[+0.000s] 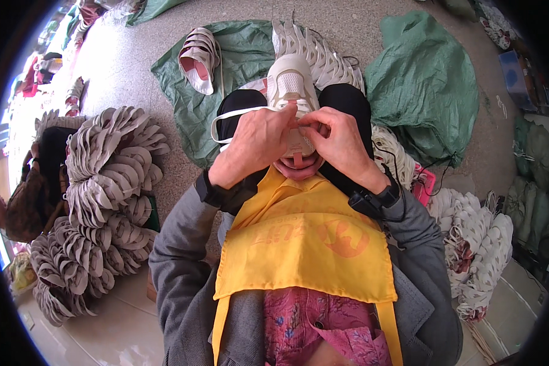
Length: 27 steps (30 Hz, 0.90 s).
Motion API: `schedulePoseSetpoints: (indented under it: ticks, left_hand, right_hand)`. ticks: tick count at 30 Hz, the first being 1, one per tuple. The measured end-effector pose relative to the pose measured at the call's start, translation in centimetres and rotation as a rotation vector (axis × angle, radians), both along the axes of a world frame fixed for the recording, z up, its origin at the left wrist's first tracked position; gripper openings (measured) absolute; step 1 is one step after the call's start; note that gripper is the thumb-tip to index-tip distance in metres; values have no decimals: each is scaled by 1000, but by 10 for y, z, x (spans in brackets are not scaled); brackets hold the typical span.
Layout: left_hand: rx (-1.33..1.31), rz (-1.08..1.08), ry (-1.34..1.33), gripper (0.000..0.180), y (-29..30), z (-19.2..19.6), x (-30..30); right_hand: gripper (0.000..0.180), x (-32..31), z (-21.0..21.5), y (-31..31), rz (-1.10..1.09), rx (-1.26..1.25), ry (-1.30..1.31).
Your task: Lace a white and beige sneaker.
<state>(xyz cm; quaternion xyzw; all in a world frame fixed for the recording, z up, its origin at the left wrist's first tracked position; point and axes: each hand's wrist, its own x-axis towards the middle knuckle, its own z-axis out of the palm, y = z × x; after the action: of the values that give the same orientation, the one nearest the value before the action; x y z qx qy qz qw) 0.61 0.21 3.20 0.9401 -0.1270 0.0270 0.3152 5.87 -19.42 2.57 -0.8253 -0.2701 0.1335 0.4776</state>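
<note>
A white and beige shoe upper (291,76) with pink lining rests between my knees, its toe pointing away from me. My left hand (256,139) lies over its left side with closed fingers, gripping a flat white shoelace (238,112) that loops out to the left. From the right, my right hand (341,139) meets it at the eyelets with thumb and forefinger pinched together. What sits in that pinch is too small to make out. Part of the lacing and tongue is hidden under my fingers.
Green sacking (244,46) lies ahead, with a single upper (199,61) and a row of white uppers (317,55) on it. A green sack (424,79) stands at the far right. Stacked grey uppers (110,158) fill the left; bundled white uppers (479,244) lie right.
</note>
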Motion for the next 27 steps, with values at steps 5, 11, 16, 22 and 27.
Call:
schedulePoseSetpoints:
  ticks: [5,11,16,22,27]
  left_hand:
    - [-107,61,40,8,0,0,-8]
    - [-85,142,99,8,-1,-6,-8]
    - [-52,269,123,8,-11,-12,-8]
    - [-54,324,116,12,-14,-8,-8]
    - [-141,285,76,18,-3,2,-12]
  right_hand:
    - [13,1,1,1,-12,-22,24]
    - [12,0,-1,2,-19,-7,-1]
    - [10,2,-3,4,-10,-12,-34]
    - [12,8,-3,3,47,16,-30]
    - [12,15,-4,-4,30,43,38]
